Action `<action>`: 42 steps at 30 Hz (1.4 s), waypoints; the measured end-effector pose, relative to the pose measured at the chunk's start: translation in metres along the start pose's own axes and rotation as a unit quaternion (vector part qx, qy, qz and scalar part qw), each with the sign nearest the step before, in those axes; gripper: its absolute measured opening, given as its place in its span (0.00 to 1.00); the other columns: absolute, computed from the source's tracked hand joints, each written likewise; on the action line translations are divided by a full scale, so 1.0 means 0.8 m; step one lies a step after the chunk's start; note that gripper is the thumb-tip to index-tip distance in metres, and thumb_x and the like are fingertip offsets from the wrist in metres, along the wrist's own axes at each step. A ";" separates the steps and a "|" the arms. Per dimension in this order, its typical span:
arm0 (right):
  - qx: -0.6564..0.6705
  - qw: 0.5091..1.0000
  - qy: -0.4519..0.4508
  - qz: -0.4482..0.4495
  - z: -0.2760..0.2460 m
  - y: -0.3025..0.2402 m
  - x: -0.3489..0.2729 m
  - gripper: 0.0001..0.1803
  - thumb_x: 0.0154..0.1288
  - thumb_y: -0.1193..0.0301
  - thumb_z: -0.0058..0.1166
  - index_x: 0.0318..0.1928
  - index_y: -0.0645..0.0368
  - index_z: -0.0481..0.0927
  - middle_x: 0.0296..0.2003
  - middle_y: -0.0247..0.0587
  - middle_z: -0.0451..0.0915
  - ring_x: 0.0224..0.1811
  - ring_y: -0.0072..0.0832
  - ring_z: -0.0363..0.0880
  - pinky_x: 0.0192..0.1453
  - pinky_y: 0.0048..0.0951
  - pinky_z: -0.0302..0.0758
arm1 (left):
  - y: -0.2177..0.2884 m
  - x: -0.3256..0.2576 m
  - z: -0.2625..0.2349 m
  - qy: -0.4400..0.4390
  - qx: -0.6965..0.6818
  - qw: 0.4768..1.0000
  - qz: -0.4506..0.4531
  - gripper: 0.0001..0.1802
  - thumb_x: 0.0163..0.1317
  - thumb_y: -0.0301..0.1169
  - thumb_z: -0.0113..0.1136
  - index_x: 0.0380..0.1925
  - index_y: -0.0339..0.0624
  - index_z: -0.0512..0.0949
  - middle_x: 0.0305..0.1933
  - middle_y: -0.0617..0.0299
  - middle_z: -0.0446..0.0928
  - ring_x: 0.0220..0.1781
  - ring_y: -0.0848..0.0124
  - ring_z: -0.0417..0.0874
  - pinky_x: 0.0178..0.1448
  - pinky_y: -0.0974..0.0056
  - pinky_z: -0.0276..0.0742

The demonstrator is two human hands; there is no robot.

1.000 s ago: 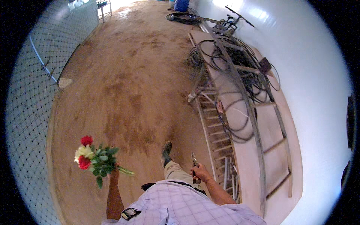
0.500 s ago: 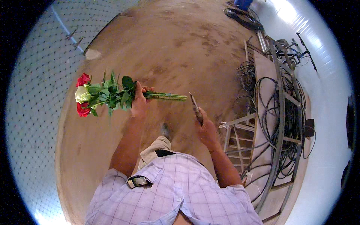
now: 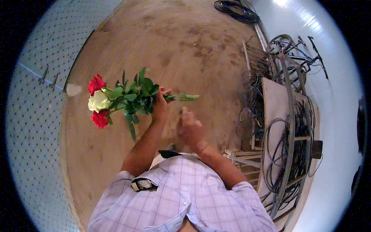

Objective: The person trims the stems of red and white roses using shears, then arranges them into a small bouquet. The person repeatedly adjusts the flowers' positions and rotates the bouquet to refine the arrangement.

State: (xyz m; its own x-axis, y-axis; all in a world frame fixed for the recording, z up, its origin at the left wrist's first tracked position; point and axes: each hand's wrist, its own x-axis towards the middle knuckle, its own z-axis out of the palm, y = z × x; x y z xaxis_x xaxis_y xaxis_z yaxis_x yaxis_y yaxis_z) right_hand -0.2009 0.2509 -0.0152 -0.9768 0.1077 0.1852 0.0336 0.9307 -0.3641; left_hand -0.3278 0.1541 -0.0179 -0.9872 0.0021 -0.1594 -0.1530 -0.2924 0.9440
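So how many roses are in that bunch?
3 show: a red rose on top, a white rose in the middle, a red one lowest. Leaves may hide more.

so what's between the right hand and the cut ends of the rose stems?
Nothing: in the head view only bare brown floor shows between the right hand and the stem ends of the left hand's bunch.

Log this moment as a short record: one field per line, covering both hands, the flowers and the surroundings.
left hand: left hand gripped around the stems of the bunch of roses, held level
bunch of roses: two red blooms, one cream, green leaves; stem ends point toward the right hand
right hand: right hand closed and blurred just below the stem ends; what it holds cannot be told
floor: bare brown floor
right side: coiled cables over metal frames, a bicycle by the white wall
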 end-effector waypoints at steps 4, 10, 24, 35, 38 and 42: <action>0.141 0.988 0.050 0.048 0.004 0.038 0.037 0.25 0.60 0.68 0.49 0.58 0.64 0.66 0.38 0.50 0.75 0.32 0.48 0.79 0.35 0.45 0.76 | -0.009 0.032 0.044 0.000 -0.013 0.998 0.062 0.21 0.66 0.51 0.49 0.36 0.42 0.70 0.44 0.58 0.74 0.45 0.63 0.82 0.41 0.62 0.78; 0.192 0.980 0.024 0.053 0.001 0.148 0.151 0.25 0.59 0.68 0.50 0.58 0.58 0.68 0.40 0.49 0.75 0.35 0.49 0.78 0.38 0.44 0.76 | -0.003 0.153 0.110 -0.136 0.086 0.968 0.192 0.18 0.67 0.43 0.48 0.44 0.40 0.71 0.51 0.54 0.72 0.47 0.60 0.81 0.44 0.60 0.79; 0.197 0.973 -0.120 0.001 -0.093 0.295 0.467 0.24 0.57 0.65 0.51 0.56 0.53 0.68 0.41 0.49 0.75 0.40 0.50 0.77 0.41 0.46 0.75 | 0.008 0.436 0.260 -0.288 -0.036 0.957 -0.010 0.23 0.64 0.34 0.53 0.57 0.36 0.68 0.61 0.54 0.68 0.61 0.60 0.71 0.52 0.65 0.74; 0.347 0.936 -0.063 0.000 -0.057 0.409 0.727 0.26 0.55 0.71 0.53 0.57 0.59 0.69 0.37 0.52 0.75 0.39 0.48 0.77 0.41 0.42 0.75 | 0.012 0.698 0.401 -0.003 0.051 0.995 0.084 0.16 0.68 0.44 0.48 0.40 0.43 0.66 0.49 0.56 0.71 0.51 0.57 0.80 0.46 0.57 0.79; 0.321 0.946 0.047 0.024 -0.046 0.457 0.797 0.26 0.55 0.74 0.54 0.56 0.62 0.70 0.35 0.49 0.73 0.31 0.40 0.73 0.36 0.32 0.72 | 0.008 0.781 0.440 0.098 -0.165 0.977 -0.086 0.21 0.66 0.53 0.48 0.30 0.47 0.63 0.45 0.58 0.73 0.44 0.55 0.83 0.38 0.50 0.81; 0.275 0.955 0.097 0.057 -0.025 0.492 0.863 0.25 0.55 0.72 0.54 0.56 0.64 0.70 0.37 0.49 0.74 0.33 0.39 0.75 0.38 0.33 0.73 | -0.006 0.850 0.465 0.143 -0.226 0.951 -0.155 0.21 0.65 0.53 0.48 0.31 0.47 0.63 0.39 0.59 0.75 0.44 0.50 0.82 0.39 0.45 0.81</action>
State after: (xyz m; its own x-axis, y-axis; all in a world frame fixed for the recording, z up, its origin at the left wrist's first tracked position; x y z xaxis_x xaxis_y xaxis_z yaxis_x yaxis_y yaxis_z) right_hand -0.8575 0.6986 -0.0121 -0.9142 0.3092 0.2619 -0.0316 0.5899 -0.8069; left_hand -1.0146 0.5124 -0.0231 -0.8356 -0.0851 -0.5427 -0.3366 -0.7015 0.6282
